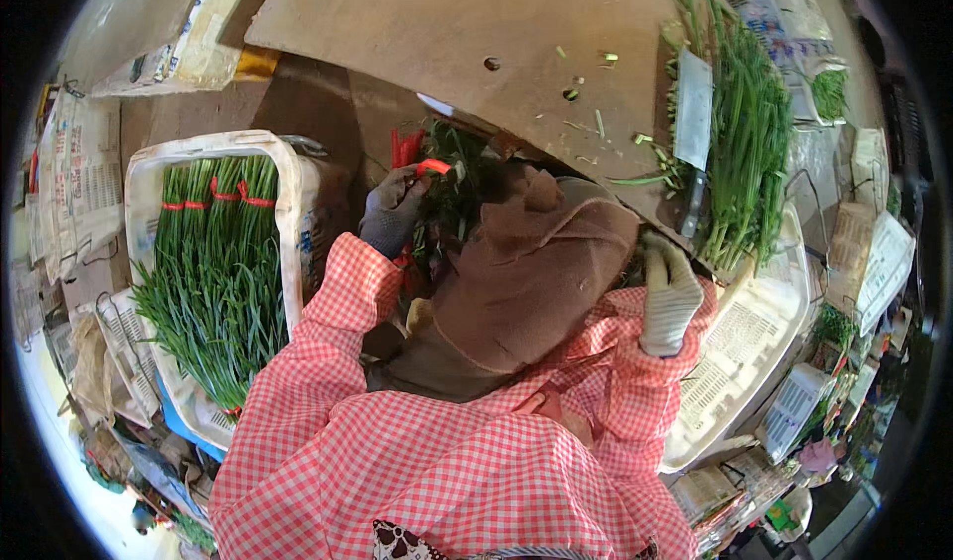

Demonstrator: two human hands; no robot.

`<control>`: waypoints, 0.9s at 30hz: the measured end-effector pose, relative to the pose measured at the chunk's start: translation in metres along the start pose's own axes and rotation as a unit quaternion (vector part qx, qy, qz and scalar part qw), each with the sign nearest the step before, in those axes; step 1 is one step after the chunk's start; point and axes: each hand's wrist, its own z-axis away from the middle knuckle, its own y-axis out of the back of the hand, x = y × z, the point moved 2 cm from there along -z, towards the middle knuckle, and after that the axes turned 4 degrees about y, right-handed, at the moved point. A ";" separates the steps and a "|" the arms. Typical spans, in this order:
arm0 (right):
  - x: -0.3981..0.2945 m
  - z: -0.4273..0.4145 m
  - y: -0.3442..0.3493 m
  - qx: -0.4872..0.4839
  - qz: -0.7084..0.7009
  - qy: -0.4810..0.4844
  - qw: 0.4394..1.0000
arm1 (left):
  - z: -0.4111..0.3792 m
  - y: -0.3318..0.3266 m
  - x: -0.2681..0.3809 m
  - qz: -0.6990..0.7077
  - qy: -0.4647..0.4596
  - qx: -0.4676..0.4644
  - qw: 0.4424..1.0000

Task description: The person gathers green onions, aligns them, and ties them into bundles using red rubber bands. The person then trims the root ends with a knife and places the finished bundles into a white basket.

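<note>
My left hand (391, 206), in a grey glove, grips a red tie strip (433, 166) at its fingertips, above dark green trimmings (454, 202). My right hand (666, 292), in a pale ribbed glove, hangs near the board's edge by my lap; whether it holds anything is hidden. A wooden board (447, 31) lies ahead of me. On its right side rest a pile of long green stalks (748, 143) and a cleaver (692, 113). At my left, a white plastic crate (289, 225) holds green-leaved bunches (216, 284) bound with red ties. Brown cloth (528, 284) covers my lap.
A white plastic basket (744, 366) stands at my right, partly under the board's corner. Cut stalk scraps (599, 122) are scattered over the board. A foam box (201, 46) is at the upper left. More crates and greens line both sides.
</note>
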 end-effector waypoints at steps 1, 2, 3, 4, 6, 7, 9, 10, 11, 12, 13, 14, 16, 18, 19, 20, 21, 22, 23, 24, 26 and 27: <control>-0.013 -0.005 0.004 0.018 -0.032 -0.009 0.999 | 0.004 -0.002 0.032 -0.005 -0.040 -0.023 0.999; -0.027 -0.008 0.004 0.013 -0.035 0.023 0.999 | 0.011 -0.002 0.061 -0.010 -0.082 -0.041 0.996; -0.041 -0.009 0.007 0.013 -0.033 0.051 0.998 | 0.017 -0.004 0.086 -0.015 -0.123 -0.067 0.990; -0.058 -0.009 0.003 0.002 -0.017 0.132 0.991 | 0.020 -0.005 0.099 0.004 -0.059 -0.103 0.993; -0.096 -0.009 -0.004 -0.049 -0.029 0.185 0.981 | 0.032 -0.002 0.148 -0.044 -0.055 -0.135 0.988; -0.104 -0.008 -0.007 -0.066 -0.039 0.192 0.978 | 0.038 -0.003 0.169 -0.072 -0.055 -0.150 0.985; -0.118 -0.011 -0.005 -0.125 -0.035 0.211 0.969 | 0.044 -0.009 0.189 -0.100 -0.168 -0.160 0.968; -0.124 -0.010 -0.006 -0.106 -0.073 0.233 0.964 | 0.059 -0.008 0.208 -0.093 -0.181 -0.192 0.960; -0.132 -0.011 -0.005 -0.147 -0.098 0.193 0.965 | 0.071 -0.008 0.221 -0.086 -0.193 -0.225 0.951; -0.131 -0.011 -0.011 -0.151 -0.091 0.233 0.956 | 0.075 -0.007 0.215 -0.098 -0.229 -0.247 0.936; -0.131 -0.008 -0.013 -0.115 -0.156 0.296 0.935 | 0.073 -0.011 0.207 -0.102 -0.265 -0.275 0.919; -0.129 -0.007 -0.016 -0.118 -0.149 0.292 0.937 | 0.079 -0.016 0.216 -0.154 -0.316 -0.266 0.898; -0.121 -0.006 -0.011 -0.077 -0.143 0.316 0.935 | 0.085 -0.016 0.221 -0.185 -0.281 -0.294 0.895; -0.111 -0.009 0.001 0.014 -0.140 0.367 0.919 | 0.101 -0.022 0.242 -0.254 -0.294 -0.325 0.862; -0.113 -0.007 0.017 0.025 -0.184 0.328 0.926 | 0.107 -0.021 0.244 -0.284 -0.326 -0.316 0.844; -0.109 -0.009 0.032 0.052 -0.260 0.281 0.922 | 0.114 -0.017 0.243 -0.314 -0.356 -0.305 0.825; -0.103 -0.013 0.046 0.075 -0.337 0.234 0.909 | 0.120 -0.012 0.242 -0.344 -0.385 -0.292 0.805; -0.096 -0.017 0.070 0.094 -0.315 0.198 0.924 | 0.128 -0.007 0.249 -0.322 -0.354 -0.267 0.837; -0.088 -0.018 0.095 0.114 -0.288 0.159 0.938 | 0.126 0.000 0.250 -0.304 -0.353 -0.228 0.855; -0.085 -0.018 0.111 0.122 -0.291 0.143 0.938 | 0.128 0.006 0.265 -0.325 -0.376 -0.196 0.845; -0.088 -0.014 0.130 0.123 -0.265 0.140 0.946 | 0.130 0.011 0.297 -0.315 -0.447 -0.144 0.825; -0.081 -0.015 0.132 0.139 -0.266 0.189 0.935 | 0.127 0.005 0.311 -0.276 -0.501 -0.134 0.809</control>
